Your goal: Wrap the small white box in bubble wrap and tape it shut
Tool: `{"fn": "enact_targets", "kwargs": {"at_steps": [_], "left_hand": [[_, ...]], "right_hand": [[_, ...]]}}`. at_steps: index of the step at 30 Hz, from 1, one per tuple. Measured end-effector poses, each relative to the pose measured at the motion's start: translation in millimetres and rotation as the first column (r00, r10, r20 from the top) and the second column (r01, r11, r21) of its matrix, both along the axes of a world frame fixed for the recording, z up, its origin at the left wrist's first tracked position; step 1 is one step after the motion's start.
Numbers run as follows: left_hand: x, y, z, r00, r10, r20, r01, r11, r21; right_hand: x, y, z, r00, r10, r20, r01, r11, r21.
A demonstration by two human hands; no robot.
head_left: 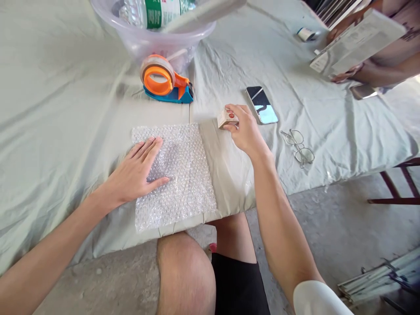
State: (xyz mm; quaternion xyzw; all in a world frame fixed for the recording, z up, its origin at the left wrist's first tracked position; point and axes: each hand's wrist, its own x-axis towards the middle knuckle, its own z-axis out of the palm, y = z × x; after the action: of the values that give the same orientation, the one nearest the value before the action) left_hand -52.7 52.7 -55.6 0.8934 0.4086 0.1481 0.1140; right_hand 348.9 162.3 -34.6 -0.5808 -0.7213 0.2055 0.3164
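Observation:
A square sheet of bubble wrap lies flat at the table's near edge. My left hand rests palm down on its left half, fingers stretched and thumb apart. To the right of the sheet, my right hand grips a small printed cardboard box between thumb and fingers. The box is at or just above the cloth; I cannot tell whether it touches. My palm and fingers hide part of its right side. A smartphone lies just beyond my right hand.
An orange and blue tape dispenser stands before a clear plastic tub holding a green-labelled bottle. Eyeglasses lie right of my forearm. At the far right, another person's hands hold a flat white package near a small roll.

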Motion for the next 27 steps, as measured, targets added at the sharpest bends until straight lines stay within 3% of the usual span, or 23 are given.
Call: {"fn": "enact_targets", "kwargs": {"at_steps": [6,11,16,19,22,25,27], "left_hand": [[0.0,-0.3,2.2,1.0,0.01,0.003,-0.01,1.0,-0.017],[0.9,0.4,1.6,1.0,0.014,-0.021,-0.014,0.999,-0.035],[0.1,3.5,7.4,0.999,0.017,-0.047,-0.019,0.999,-0.044],[-1.3,6.1,15.7,0.998,0.023,-0.06,-0.028,0.996,-0.088],[-2.6,8.4,22.4,0.997,0.043,-0.063,-0.049,0.994,-0.097],[-3.7,10.2,25.8,0.996,0.078,-0.051,-0.081,0.995,-0.06],[-4.6,11.0,27.3,0.994,0.098,-0.041,-0.1,0.994,-0.037]], "right_hand": [[-20.6,-17.3,-1.8,0.989,0.145,-0.003,-0.145,0.988,-0.059],[-44.7,-44.8,7.6,0.996,0.082,0.041,-0.085,0.991,0.104],[-77.8,-53.1,6.4,0.983,0.124,0.137,-0.153,0.961,0.229],[-79.5,-46.4,-7.5,0.984,0.055,0.168,-0.096,0.966,0.242],[-72.6,-39.3,-19.3,0.997,0.021,0.069,-0.034,0.98,0.194],[-71.8,-40.4,-18.4,1.0,-0.012,-0.012,0.014,0.984,0.179],[-76.2,-45.4,-11.9,0.995,-0.07,-0.068,0.085,0.966,0.246]]}}
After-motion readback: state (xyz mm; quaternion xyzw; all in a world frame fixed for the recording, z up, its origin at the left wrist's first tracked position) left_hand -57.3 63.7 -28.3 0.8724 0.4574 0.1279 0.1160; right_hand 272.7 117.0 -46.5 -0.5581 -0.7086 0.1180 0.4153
